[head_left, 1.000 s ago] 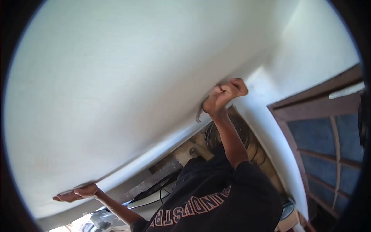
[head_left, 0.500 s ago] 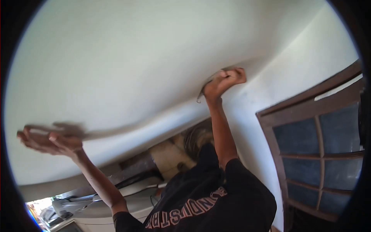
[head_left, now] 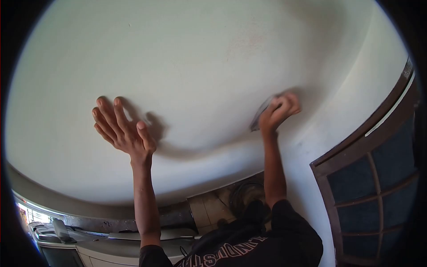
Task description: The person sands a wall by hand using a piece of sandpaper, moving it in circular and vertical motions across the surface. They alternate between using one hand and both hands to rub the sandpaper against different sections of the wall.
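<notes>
My left hand [head_left: 124, 129] is spread against the pale wall [head_left: 191, 66], fingers apart, with nothing in it. To the right, my right hand [head_left: 280, 111] is curled round a thin grey sheet-like piece [head_left: 259, 119] that lies against the wall. Motion blurs the right fingers, and the palm hides much of the piece. A faint reddish patch [head_left: 247, 42] marks the wall above, between the two hands.
A brown-framed door or window with dark panes [head_left: 353, 187] stands at the right. Below are a tiled floor [head_left: 204, 211], coiled dark material [head_left: 247, 196] and a light cabinet or counter [head_left: 102, 249] at the lower left.
My left hand has moved right and up in the view and now lies spread on the wall. My right hand, with the grey piece, appears slightly lower and farther right; the camera view has shifted.
</notes>
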`<state>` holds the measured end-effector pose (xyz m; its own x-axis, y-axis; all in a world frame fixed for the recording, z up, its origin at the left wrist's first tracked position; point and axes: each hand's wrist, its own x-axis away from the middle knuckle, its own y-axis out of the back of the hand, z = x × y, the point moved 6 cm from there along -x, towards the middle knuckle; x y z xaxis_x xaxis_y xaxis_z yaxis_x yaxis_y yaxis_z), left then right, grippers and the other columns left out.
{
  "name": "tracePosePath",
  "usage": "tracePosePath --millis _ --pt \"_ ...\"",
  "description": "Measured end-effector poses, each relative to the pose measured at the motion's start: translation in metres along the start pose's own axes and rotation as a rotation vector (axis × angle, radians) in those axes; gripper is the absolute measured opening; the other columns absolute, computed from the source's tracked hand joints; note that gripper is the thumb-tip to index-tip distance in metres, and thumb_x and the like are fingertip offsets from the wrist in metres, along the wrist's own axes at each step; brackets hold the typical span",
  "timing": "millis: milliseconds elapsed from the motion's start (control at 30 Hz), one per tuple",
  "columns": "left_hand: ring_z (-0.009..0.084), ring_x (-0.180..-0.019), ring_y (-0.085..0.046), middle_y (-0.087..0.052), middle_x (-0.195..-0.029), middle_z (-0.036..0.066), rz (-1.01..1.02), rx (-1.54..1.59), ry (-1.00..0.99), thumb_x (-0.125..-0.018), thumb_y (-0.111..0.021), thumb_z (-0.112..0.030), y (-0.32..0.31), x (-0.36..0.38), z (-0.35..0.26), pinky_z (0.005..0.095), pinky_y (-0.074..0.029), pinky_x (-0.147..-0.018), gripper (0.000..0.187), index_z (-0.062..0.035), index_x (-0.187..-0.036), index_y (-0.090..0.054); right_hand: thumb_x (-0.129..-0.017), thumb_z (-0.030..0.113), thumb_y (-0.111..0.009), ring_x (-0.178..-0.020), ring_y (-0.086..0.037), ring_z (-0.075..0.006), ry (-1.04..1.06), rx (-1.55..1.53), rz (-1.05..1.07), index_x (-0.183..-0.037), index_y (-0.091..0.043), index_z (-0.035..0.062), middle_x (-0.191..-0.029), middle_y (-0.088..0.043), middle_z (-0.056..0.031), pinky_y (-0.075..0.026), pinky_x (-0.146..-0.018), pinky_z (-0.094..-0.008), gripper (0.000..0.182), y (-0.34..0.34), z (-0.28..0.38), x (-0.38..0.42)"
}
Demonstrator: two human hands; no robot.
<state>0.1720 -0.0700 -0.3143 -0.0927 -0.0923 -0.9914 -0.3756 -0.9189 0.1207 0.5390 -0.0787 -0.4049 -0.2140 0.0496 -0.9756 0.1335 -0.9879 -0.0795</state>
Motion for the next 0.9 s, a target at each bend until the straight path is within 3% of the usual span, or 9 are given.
tracePosePath --millis 133,267,367,433,533,633,767,833,900 --pt "0.0319 -0.152 -0.016 -0.028 -0.161 0.015 -0.003 0.019 0.019 -0.105 -0.025 -0.044 -0.001 0.002 -0.001 0.0475 -0.003 -0.122 0.059 -0.0112 -0.152 -0.038 -0.094 0.021 -0.064 -0.115 -0.038 -0.0338 -0.065 0.126 -0.08 -0.106 -0.048 0.0047 -0.122 -0.044 -0.0189 -0.028 -0.099 -0.0537 0.026 0.006 -0.012 -0.055" --pt "0.0308 -0.152 -0.016 -0.03 -0.161 0.015 -0.016 0.011 0.052 -0.104 -0.024 -0.044 -0.003 0.001 0.001 0.0454 0.0 -0.123 0.059 -0.013 -0.151 -0.041 -0.098 0.031 -0.058 -0.118 -0.036 -0.0367 -0.193 -0.008 -0.325 -0.112 -0.05 -0.0003 -0.129 -0.04 -0.0201 -0.035 -0.097 -0.0543 0.035 0.012 0.006 -0.043" --pt "0.0303 -0.152 -0.016 -0.03 -0.161 0.014 -0.004 0.009 0.059 -0.104 -0.024 -0.043 -0.001 0.001 0.001 0.0454 -0.001 -0.123 0.058 -0.0137 -0.151 -0.042 -0.1 0.038 -0.054 -0.124 -0.034 -0.0387 -0.27 -0.178 -0.001 -0.12 -0.044 -0.0004 -0.134 -0.036 -0.0233 -0.035 -0.098 -0.0565 0.045 -0.003 0.01 -0.044" --pt "0.0298 -0.153 -0.015 -0.029 -0.161 0.013 -0.007 0.014 0.042 -0.105 -0.025 -0.042 0.001 0.001 -0.001 0.046 -0.002 -0.123 0.057 -0.0127 -0.152 -0.04 -0.09 0.061 -0.059 -0.141 -0.012 -0.0521 -0.25 -0.281 0.2 -0.146 -0.023 -0.0021 -0.151 -0.014 -0.0339 -0.02 -0.108 -0.0674 0.092 -0.001 0.018 -0.031" --pt "0.0303 -0.152 -0.017 -0.03 -0.161 0.013 -0.004 0.057 0.08 -0.104 -0.023 -0.045 -0.001 0.002 0.0 0.0444 0.0 -0.123 0.058 -0.0173 -0.152 -0.041 -0.072 0.083 -0.062 -0.142 0.022 -0.0578 -0.117 -0.23 0.506 -0.154 0.013 -0.0015 -0.156 0.021 -0.036 0.004 -0.107 -0.0755 0.139 0.0 0.046 -0.01" --pt "0.0299 -0.152 -0.016 -0.029 -0.161 0.013 -0.001 0.031 0.072 -0.104 -0.022 -0.046 -0.002 0.002 0.001 0.0445 0.001 -0.123 0.059 -0.0173 -0.153 -0.039 -0.087 0.071 -0.056 -0.145 0.013 -0.056 -0.076 -0.147 0.376 -0.155 0.0 -0.0047 -0.156 0.019 -0.0368 -0.001 -0.112 -0.0704 0.117 0.003 0.062 -0.018" --pt "0.0293 -0.153 -0.015 -0.028 -0.162 0.013 -0.002 0.028 0.055 -0.105 -0.02 -0.042 0.001 0.0 -0.003 0.0453 0.0 -0.123 0.059 -0.0117 -0.151 -0.041 -0.104 0.039 -0.045 -0.15 -0.013 -0.0428 -0.3 -0.438 0.249 -0.154 -0.01 -0.008 -0.161 0.001 -0.0319 -0.02 -0.118 -0.0513 0.077 -0.001 0.059 0.005" --pt "0.0291 -0.153 -0.014 -0.028 -0.162 0.013 -0.002 0.039 0.046 -0.105 -0.018 -0.043 -0.001 0.001 -0.003 0.0452 0.0 -0.123 0.06 -0.011 -0.151 -0.041 -0.108 0.026 -0.039 -0.15 -0.021 -0.039 -0.27 -0.232 0.286 -0.152 -0.018 -0.0106 -0.161 -0.01 -0.0306 -0.026 -0.118 -0.0453 0.061 -0.007 0.059 0.014" --pt "0.0297 -0.153 -0.013 -0.028 -0.162 0.013 0.007 0.052 0.043 -0.105 -0.018 -0.046 0.0 0.002 0.002 0.045 0.002 -0.123 0.062 -0.0113 -0.152 -0.039 -0.107 0.024 -0.038 -0.15 -0.018 -0.0411 -0.286 -0.345 0.146 -0.151 -0.022 -0.011 -0.16 -0.016 -0.0297 -0.023 -0.118 -0.0479 0.058 -0.014 0.085 0.023"
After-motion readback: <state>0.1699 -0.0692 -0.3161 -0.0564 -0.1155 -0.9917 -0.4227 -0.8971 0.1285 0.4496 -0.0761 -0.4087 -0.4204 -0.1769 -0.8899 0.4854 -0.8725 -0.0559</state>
